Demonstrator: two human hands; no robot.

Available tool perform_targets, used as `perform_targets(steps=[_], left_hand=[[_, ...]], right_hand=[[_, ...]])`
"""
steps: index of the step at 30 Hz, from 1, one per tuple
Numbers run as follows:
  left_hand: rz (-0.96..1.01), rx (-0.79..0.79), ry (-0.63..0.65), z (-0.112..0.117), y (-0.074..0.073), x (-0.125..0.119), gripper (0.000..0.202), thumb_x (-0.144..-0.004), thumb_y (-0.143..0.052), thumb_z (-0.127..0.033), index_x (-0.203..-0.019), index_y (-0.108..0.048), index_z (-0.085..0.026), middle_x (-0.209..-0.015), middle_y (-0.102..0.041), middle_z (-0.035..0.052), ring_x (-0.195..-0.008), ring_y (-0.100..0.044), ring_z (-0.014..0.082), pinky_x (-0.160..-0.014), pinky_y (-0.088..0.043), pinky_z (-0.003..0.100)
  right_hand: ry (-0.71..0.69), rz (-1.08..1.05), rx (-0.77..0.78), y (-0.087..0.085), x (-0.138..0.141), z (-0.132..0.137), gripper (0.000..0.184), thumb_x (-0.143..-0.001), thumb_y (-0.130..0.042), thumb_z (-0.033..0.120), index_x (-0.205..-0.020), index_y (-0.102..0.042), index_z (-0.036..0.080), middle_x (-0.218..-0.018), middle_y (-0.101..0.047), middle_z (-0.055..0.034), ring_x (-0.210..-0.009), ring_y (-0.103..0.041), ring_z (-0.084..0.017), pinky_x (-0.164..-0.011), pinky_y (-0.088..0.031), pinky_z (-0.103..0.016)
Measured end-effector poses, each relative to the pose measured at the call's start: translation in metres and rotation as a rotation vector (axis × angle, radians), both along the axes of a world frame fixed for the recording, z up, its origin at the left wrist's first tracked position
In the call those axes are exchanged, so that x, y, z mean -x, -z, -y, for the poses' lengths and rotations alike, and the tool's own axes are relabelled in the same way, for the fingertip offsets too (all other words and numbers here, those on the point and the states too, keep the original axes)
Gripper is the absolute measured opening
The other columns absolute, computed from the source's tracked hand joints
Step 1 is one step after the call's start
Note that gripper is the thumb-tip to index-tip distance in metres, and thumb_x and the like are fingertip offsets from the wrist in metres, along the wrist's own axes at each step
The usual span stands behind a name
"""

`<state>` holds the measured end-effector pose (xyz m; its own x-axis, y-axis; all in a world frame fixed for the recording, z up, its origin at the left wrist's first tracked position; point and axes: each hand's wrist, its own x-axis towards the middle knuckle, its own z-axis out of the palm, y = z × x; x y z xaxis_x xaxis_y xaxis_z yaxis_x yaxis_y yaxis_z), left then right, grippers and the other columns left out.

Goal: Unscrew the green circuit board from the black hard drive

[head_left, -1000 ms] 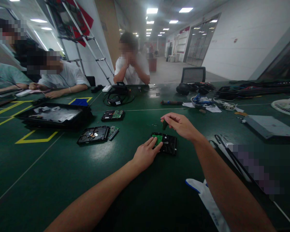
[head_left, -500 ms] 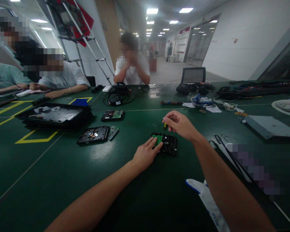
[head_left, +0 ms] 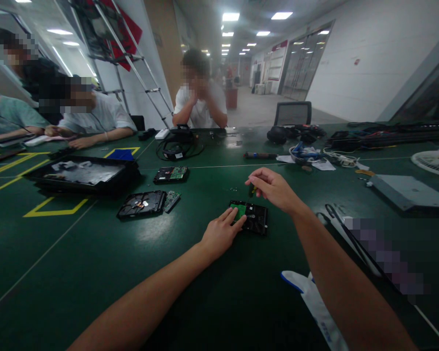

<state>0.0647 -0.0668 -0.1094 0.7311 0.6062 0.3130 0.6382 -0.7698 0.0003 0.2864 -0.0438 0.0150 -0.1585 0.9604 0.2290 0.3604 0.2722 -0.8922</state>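
Observation:
A black hard drive with a green circuit board lies on the dark green table in front of me. My left hand rests on it, fingers spread and stretched over the board. Above its far edge, my right hand pinches a small screwdriver with a dark and yellow handle, held upright with the tip pointing down at the drive. Whether the tip sits in a screw is too small to tell. Several tiny screws lie just beyond the drive.
To the left are another hard drive, a loose circuit board, a third drive and a black tray. On the right lie a grey metal box and a white glove. A person sits opposite.
The screwdriver has turned slightly in my right fingers, showing less of its yellow part. My left hand and the hard drive have stayed in place.

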Motion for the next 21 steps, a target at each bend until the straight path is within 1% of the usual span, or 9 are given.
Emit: perform_targets(steps=[2, 5, 8, 10, 12, 15, 17, 19, 21], left_hand=[[-0.004, 0.001, -0.001, 0.0002, -0.0004, -0.0001, 0.047, -0.101, -0.051, -0.031, -0.148, -0.049, -0.026, -0.152, -0.049, 0.0155, -0.141, -0.046, 0.0343, -0.097, -0.058, 0.050], [-0.011, -0.002, -0.005, 0.0004, -0.0007, -0.0001, 0.047, -0.101, -0.051, -0.031, -0.148, -0.049, -0.027, -0.152, -0.049, 0.0144, -0.142, -0.046, 0.0332, -0.097, -0.058, 0.049], [-0.018, -0.005, -0.003, 0.0003, -0.0010, -0.0001, 0.046, -0.102, -0.050, -0.032, -0.147, -0.049, -0.026, -0.152, -0.049, 0.0148, -0.142, -0.046, 0.0334, -0.097, -0.058, 0.049], [-0.021, -0.004, -0.004, 0.0004, -0.0014, -0.0002, 0.046, -0.102, -0.050, -0.032, -0.147, -0.050, -0.026, -0.152, -0.049, 0.0155, -0.142, -0.046, 0.0338, -0.097, -0.058, 0.049], [-0.026, -0.005, -0.008, 0.0005, -0.0020, -0.0004, 0.046, -0.102, -0.050, -0.032, -0.147, -0.050, -0.026, -0.152, -0.049, 0.0157, -0.141, -0.047, 0.0338, -0.097, -0.058, 0.049], [-0.042, -0.009, -0.012, 0.0007, -0.0027, -0.0005, 0.046, -0.102, -0.050, -0.033, -0.148, -0.049, -0.026, -0.153, -0.049, 0.0156, -0.142, -0.046, 0.0337, -0.097, -0.058, 0.048], [-0.054, -0.011, -0.015, 0.0007, -0.0028, -0.0005, 0.046, -0.102, -0.049, -0.034, -0.148, -0.049, -0.027, -0.153, -0.048, 0.0148, -0.142, -0.046, 0.0330, -0.098, -0.058, 0.047], [-0.065, -0.012, -0.021, 0.0007, -0.0027, -0.0005, 0.046, -0.103, -0.048, -0.035, -0.148, -0.048, -0.028, -0.153, -0.048, 0.0139, -0.143, -0.045, 0.0321, -0.098, -0.057, 0.046], [-0.073, -0.013, -0.024, 0.0008, -0.0026, -0.0006, 0.046, -0.104, -0.047, -0.035, -0.149, -0.048, -0.028, -0.153, -0.049, 0.0138, -0.143, -0.045, 0.0318, -0.099, -0.057, 0.046]], right_hand=[[-0.024, -0.002, 0.001, 0.0004, 0.0005, -0.0002, 0.030, -0.097, -0.054, 0.048, -0.107, -0.066, 0.023, -0.106, -0.071, -0.0067, -0.063, -0.057, -0.012, -0.053, -0.044, -0.029], [-0.030, -0.008, 0.019, 0.0017, 0.0003, -0.0011, 0.037, -0.099, -0.050, 0.051, -0.111, -0.069, 0.023, -0.104, -0.071, -0.0075, -0.063, -0.058, -0.012, -0.053, -0.045, -0.029], [-0.025, -0.008, 0.033, 0.0022, -0.0006, -0.0013, 0.040, -0.098, -0.050, 0.052, -0.117, -0.070, 0.023, -0.091, -0.069, -0.0056, -0.063, -0.058, -0.013, -0.053, -0.045, -0.029], [-0.009, 0.033, 0.019, 0.0021, -0.0011, -0.0010, 0.039, -0.097, -0.052, 0.053, -0.113, -0.071, 0.023, -0.079, -0.067, -0.0029, -0.062, -0.057, -0.014, -0.053, -0.043, -0.029], [0.015, 0.064, -0.002, 0.0021, -0.0012, -0.0008, 0.038, -0.094, -0.056, 0.054, -0.104, -0.071, 0.022, -0.074, -0.065, -0.0016, -0.061, -0.056, -0.014, -0.054, -0.043, -0.028], [0.047, 0.037, -0.013, 0.0033, -0.0011, -0.0013, 0.032, -0.092, -0.061, 0.052, -0.095, -0.067, 0.021, -0.081, -0.069, -0.0032, -0.061, -0.057, -0.013, -0.054, -0.044, -0.028], [0.045, -0.003, -0.003, 0.0042, -0.0011, -0.0018, 0.028, -0.092, -0.062, 0.049, -0.096, -0.064, 0.021, -0.093, -0.072, -0.0049, -0.059, -0.058, -0.012, -0.051, -0.043, -0.027], [0.020, -0.027, 0.014, 0.0046, -0.0010, -0.0023, 0.027, -0.094, -0.059, 0.048, -0.098, -0.064, 0.022, -0.102, -0.073, -0.0058, -0.056, -0.057, -0.010, -0.048, -0.041, -0.026], [-0.006, -0.044, 0.036, 0.0047, -0.0007, -0.0029, 0.029, -0.096, -0.054, 0.049, -0.099, -0.066, 0.022, -0.105, -0.073, -0.0065, -0.056, -0.057, -0.010, -0.046, -0.041, -0.025]])
